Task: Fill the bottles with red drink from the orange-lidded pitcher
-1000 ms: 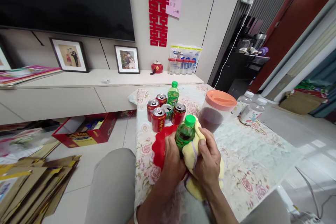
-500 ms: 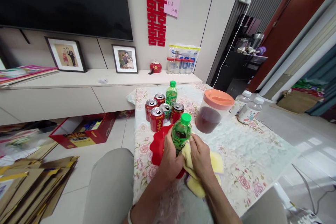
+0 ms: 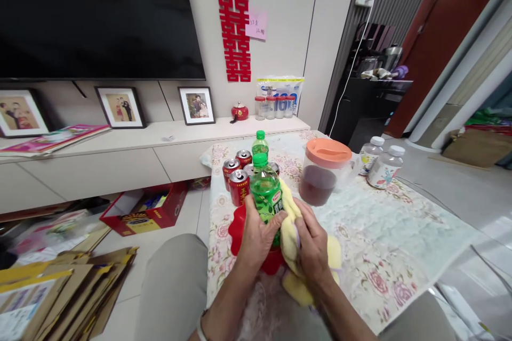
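Observation:
My left hand [image 3: 258, 237] is wrapped round a green-capped plastic drink bottle [image 3: 264, 186], held upright above a red scalloped plate [image 3: 237, 232]. In my right hand [image 3: 314, 240] a yellow cloth [image 3: 288, 224] is bunched up and pressed against the bottle's right side. Part of the cloth hangs down onto the tablecloth. Just beyond the bottle stand several drink cans, among them a red can [image 3: 239, 185]. A second green-capped bottle [image 3: 260, 141] is behind them. The held bottle partly covers the cans at the right.
A pitcher with an orange lid [image 3: 328, 150] and dark liquid stands right of the cans. Two white-capped bottles [image 3: 384, 168] are at the table's right. Behind runs a low cabinet [image 3: 180, 162] with framed photos and glass jars. Flattened cardboard [image 3: 80, 293] lies on the floor at left.
The bottle has turned more upright, showing its label, and moved slightly left. The cloth has come up along its right side. The view has shifted a little.

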Motion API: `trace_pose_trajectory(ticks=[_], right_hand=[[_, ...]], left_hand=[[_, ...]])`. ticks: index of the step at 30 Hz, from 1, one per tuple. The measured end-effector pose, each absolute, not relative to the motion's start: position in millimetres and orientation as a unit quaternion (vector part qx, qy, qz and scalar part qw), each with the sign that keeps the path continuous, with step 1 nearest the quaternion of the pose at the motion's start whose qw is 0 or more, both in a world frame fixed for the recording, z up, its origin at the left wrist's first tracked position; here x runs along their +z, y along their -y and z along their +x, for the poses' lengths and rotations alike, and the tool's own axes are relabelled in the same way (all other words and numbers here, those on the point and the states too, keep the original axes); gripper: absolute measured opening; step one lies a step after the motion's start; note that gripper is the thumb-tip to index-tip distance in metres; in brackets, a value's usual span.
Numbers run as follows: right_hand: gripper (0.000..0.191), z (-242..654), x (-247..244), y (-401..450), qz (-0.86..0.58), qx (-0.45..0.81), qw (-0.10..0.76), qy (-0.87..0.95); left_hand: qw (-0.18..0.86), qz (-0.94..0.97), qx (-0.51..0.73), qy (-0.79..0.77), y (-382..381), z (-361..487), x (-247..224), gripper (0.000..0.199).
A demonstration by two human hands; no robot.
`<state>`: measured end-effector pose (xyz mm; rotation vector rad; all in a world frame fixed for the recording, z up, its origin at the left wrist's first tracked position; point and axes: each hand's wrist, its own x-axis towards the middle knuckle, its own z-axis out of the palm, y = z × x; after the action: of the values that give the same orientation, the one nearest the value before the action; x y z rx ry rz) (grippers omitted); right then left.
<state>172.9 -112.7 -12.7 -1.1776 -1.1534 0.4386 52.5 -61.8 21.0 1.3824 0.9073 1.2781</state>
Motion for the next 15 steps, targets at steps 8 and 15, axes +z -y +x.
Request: trace_pose_trajectory(ticks=[8,15], right_hand=[[0.049,183.7,-7.0,97.2,-0.485,0.075,0.626,0.607],[0.034,206.3,5.9,93.6,-0.523,0.345,0.654,0.423]], left_hand=[[0.435,0.536,0.576,-0.438,74.4,82.8,38.7,0.055],[0.383,0.573,0.587,-0.425,87.1,103.6,32.2,0.061]])
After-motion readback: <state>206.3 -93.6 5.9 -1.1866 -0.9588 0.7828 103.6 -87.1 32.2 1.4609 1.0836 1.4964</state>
